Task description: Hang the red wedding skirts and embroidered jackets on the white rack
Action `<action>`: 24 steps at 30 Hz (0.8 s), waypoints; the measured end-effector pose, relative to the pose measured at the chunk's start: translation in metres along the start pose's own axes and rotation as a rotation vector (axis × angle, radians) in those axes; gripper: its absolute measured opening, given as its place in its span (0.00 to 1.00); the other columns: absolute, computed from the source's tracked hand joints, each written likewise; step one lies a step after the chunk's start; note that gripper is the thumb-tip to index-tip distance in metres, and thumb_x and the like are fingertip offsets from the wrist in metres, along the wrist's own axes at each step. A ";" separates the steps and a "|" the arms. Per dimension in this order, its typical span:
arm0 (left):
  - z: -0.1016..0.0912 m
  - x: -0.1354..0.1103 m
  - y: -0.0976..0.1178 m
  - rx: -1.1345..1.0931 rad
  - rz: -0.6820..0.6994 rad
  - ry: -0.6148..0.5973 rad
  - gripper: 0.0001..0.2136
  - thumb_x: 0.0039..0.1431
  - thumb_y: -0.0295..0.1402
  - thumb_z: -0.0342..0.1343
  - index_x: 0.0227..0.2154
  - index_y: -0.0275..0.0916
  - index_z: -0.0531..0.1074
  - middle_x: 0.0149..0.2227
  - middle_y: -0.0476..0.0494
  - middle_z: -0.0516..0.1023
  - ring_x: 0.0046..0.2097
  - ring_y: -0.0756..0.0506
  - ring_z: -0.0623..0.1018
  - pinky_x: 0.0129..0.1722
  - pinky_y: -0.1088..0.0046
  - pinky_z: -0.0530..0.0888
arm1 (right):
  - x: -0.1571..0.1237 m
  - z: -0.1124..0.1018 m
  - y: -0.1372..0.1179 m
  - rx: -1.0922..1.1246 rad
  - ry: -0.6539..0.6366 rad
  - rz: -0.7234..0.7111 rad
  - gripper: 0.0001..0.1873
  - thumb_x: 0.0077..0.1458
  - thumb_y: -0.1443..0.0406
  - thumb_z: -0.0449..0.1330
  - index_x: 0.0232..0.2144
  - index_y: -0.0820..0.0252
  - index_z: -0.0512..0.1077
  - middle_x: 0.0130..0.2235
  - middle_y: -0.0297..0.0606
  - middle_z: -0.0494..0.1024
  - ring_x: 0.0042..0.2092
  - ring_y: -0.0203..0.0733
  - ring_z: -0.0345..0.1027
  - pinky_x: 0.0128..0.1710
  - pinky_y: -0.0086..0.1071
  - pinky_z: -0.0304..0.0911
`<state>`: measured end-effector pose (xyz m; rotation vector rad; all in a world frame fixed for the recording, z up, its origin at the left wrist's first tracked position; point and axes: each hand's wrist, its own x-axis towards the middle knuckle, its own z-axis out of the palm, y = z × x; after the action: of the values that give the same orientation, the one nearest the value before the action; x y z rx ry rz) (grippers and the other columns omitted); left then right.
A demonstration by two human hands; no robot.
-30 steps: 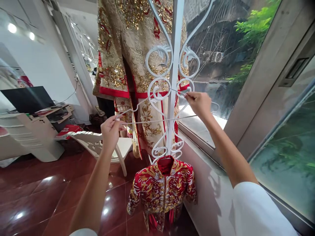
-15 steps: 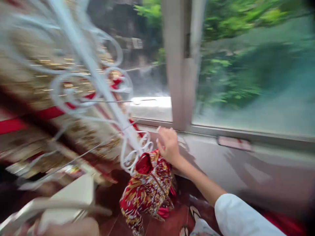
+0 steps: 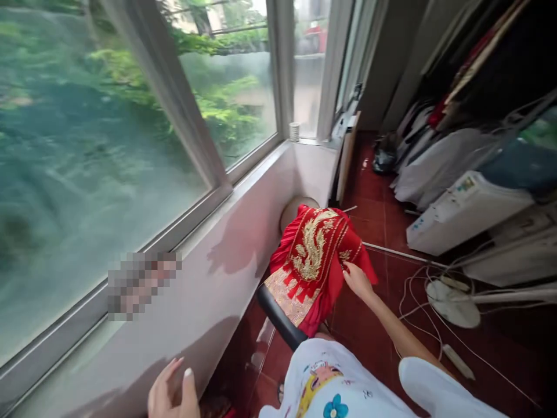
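In the head view, the right hand (image 3: 357, 280) meets the right edge of the red embroidered garment (image 3: 314, 247), which lies draped over a seat with a black bar (image 3: 281, 318) beside the low wall (image 3: 256, 223); its fingers are bent close together, though whether they pinch the cloth I cannot tell. The left hand (image 3: 173, 392), well apart at the lower left, has its fingers parted and holds nothing visible.

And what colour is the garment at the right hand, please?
The garment is mostly red, patterned gold: head view.
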<state>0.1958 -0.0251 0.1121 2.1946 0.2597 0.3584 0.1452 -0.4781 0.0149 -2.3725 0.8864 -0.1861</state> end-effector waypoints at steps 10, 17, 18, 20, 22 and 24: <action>0.318 0.055 0.194 -0.210 0.419 -0.679 0.14 0.56 0.41 0.48 0.38 0.38 0.71 0.44 0.39 0.72 0.48 0.41 0.73 0.47 0.62 0.71 | 0.218 -0.058 0.085 0.474 0.179 0.288 0.22 0.46 0.66 0.57 0.46 0.63 0.70 0.44 0.47 0.76 0.44 0.44 0.71 0.45 0.37 0.64; 0.463 0.045 0.289 -0.171 0.516 -0.919 0.11 0.56 0.34 0.47 0.38 0.37 0.70 0.43 0.40 0.74 0.47 0.43 0.72 0.49 0.64 0.68 | 0.290 -0.053 0.059 0.736 0.055 0.240 0.12 0.40 0.64 0.61 0.29 0.67 0.73 0.26 0.37 0.76 0.29 0.40 0.67 0.32 0.34 0.64; 0.469 0.043 0.299 -0.167 0.507 -0.922 0.11 0.57 0.34 0.47 0.39 0.37 0.70 0.44 0.40 0.74 0.48 0.43 0.72 0.49 0.64 0.68 | 0.290 -0.060 0.052 0.743 0.082 0.239 0.11 0.42 0.64 0.59 0.29 0.67 0.72 0.26 0.37 0.75 0.29 0.40 0.66 0.32 0.33 0.63; 0.470 0.043 0.316 -0.152 0.468 -0.907 0.13 0.58 0.36 0.47 0.41 0.37 0.70 0.45 0.39 0.73 0.47 0.44 0.73 0.47 0.65 0.68 | 0.283 -0.075 0.031 0.746 0.147 0.234 0.09 0.45 0.64 0.56 0.28 0.65 0.70 0.27 0.36 0.74 0.30 0.38 0.64 0.33 0.32 0.61; 0.459 0.049 0.331 -0.140 0.411 -0.878 0.16 0.59 0.40 0.46 0.43 0.37 0.69 0.44 0.39 0.73 0.44 0.44 0.74 0.45 0.66 0.70 | 0.261 -0.087 0.002 0.709 0.182 0.161 0.07 0.48 0.63 0.56 0.27 0.62 0.68 0.28 0.35 0.72 0.30 0.36 0.62 0.33 0.30 0.58; 0.442 0.060 0.346 -0.128 0.378 -0.837 0.18 0.60 0.43 0.44 0.44 0.37 0.69 0.44 0.39 0.74 0.43 0.44 0.74 0.43 0.67 0.70 | 0.228 -0.093 -0.030 0.571 0.164 -0.085 0.08 0.51 0.64 0.53 0.22 0.61 0.65 0.26 0.34 0.69 0.28 0.35 0.59 0.32 0.29 0.55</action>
<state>0.4246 -0.5401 0.1435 2.0650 -0.6217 -0.3475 0.3076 -0.6499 0.0911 -1.8757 0.6891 -0.5915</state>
